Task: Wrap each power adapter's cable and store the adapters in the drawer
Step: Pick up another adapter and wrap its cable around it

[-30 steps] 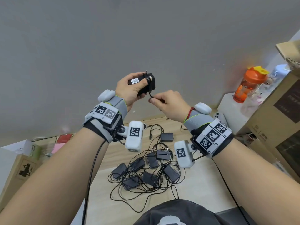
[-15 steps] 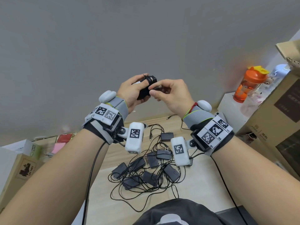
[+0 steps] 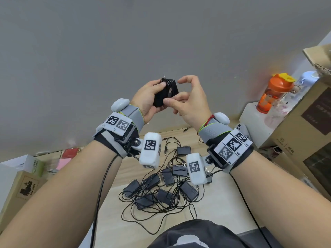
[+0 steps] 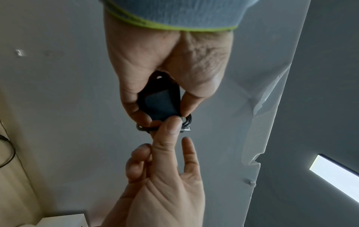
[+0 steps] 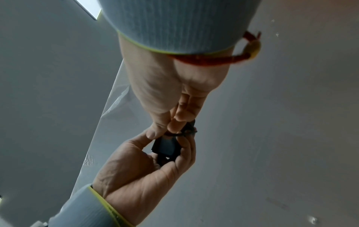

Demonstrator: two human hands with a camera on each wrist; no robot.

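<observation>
Lying tangled on the table: eight adapters, a ninth possibly hiding behind a wrist camera. Being held aloft: one wrapped adapter. Standing rightward: one bottle.

1. The left hand grips a black adapter from below.
2. The right hand reaches down onto the adapter's top — thumb and fingertips on the wound cable.

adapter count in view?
9. Held adapter in left hand; lone adapter at table's back; seven in the cable pile. Wrist cameras may hide more.
</observation>
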